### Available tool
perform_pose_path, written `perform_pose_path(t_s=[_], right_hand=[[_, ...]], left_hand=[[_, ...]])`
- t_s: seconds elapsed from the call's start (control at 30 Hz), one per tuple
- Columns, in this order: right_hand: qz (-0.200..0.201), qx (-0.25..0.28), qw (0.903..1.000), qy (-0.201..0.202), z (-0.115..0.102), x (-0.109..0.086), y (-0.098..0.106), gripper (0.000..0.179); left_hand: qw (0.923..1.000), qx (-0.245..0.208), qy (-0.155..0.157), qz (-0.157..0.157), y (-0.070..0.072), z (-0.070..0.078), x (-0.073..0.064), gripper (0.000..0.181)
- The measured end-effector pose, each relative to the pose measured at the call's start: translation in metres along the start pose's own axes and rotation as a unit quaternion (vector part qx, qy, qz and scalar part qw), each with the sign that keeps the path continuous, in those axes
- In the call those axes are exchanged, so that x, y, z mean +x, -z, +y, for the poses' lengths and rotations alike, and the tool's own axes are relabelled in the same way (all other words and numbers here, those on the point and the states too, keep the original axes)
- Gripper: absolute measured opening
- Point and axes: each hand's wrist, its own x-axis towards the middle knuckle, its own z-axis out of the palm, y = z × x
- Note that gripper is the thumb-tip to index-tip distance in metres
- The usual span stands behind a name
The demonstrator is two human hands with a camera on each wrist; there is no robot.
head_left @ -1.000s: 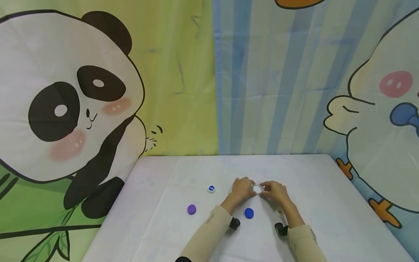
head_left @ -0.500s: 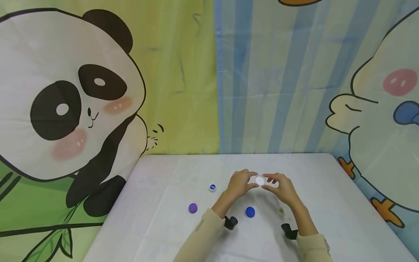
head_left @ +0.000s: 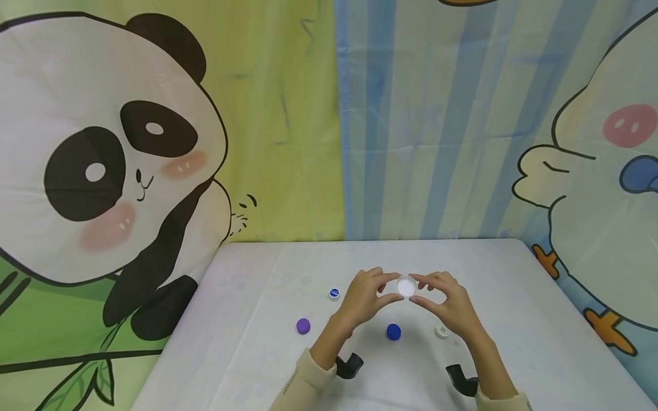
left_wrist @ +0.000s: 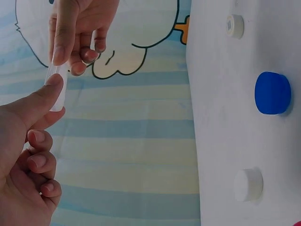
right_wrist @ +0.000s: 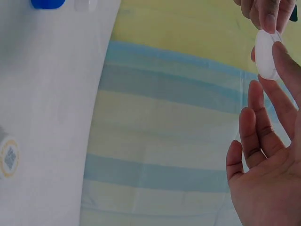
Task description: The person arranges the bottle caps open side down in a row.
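Observation:
Between my two hands a round white cap (head_left: pixel 406 286) is held up over the table, its flat round face toward the head view. My left hand (head_left: pixel 364 297) pinches its left edge with thumb and forefinger. On the opposite edge, the thumb and forefinger of my right hand (head_left: pixel 451 301) pinch it too. The left wrist view has the cap (left_wrist: pixel 59 96) nearly edge-on, partly covered by the left thumb. A fine ridged edge shows on the cap (right_wrist: pixel 266 56) in the right wrist view. The other fingers of both hands are bent loosely, away from the cap.
On the white table (head_left: pixel 267 365) below, a blue cap (head_left: pixel 393 332) lies between the forearms. Near the right wrist is a small white cap (head_left: pixel 442 331) with a printed top. Farther left are a purple cap (head_left: pixel 303 326) and a white cap with blue print (head_left: pixel 334 294).
Both hands have raised the white cap from close to the tabletop and tilted it to face the head view. The wrists have spread apart. The caps on the table have stayed put.

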Motion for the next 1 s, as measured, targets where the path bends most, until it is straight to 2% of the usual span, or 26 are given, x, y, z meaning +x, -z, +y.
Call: perform_pose_path(t_s=[0.27,0.47,0.7,0.8,0.87,0.93,1.0], right_hand=[[0.011,0.011,0.9979,0.063,-0.013,-0.011,-0.009,0.044],[0.008,0.022,0.9963,0.082,-0.008,-0.017,-0.017,0.045],[0.011,0.020,0.9964,0.081,-0.014,-0.021,-0.018,0.047],[0.019,0.027,0.9960,0.082,-0.015,-0.023,-0.017,0.047],[0.024,0.035,0.9954,0.085,-0.016,-0.024,-0.017,0.046],[0.028,0.041,0.9949,0.088,-0.016,-0.024,-0.017,0.046],[0.031,0.041,0.9945,0.091,-0.016,-0.025,-0.016,0.046]], left_hand=[[0.9984,0.034,-0.027,0.038,0.010,0.004,-0.021,0.039],[0.9965,0.053,-0.038,0.051,0.010,0.005,-0.033,0.040],[0.9975,0.046,-0.031,0.043,0.013,0.009,-0.039,0.040],[0.9992,0.009,-0.023,0.032,0.014,0.010,-0.040,0.041],[0.9988,-0.042,-0.012,0.021,0.015,0.010,-0.041,0.042],[0.9948,-0.101,0.004,0.012,0.016,0.010,-0.041,0.042],[0.9862,-0.163,0.031,0.003,0.016,0.010,-0.041,0.041]])
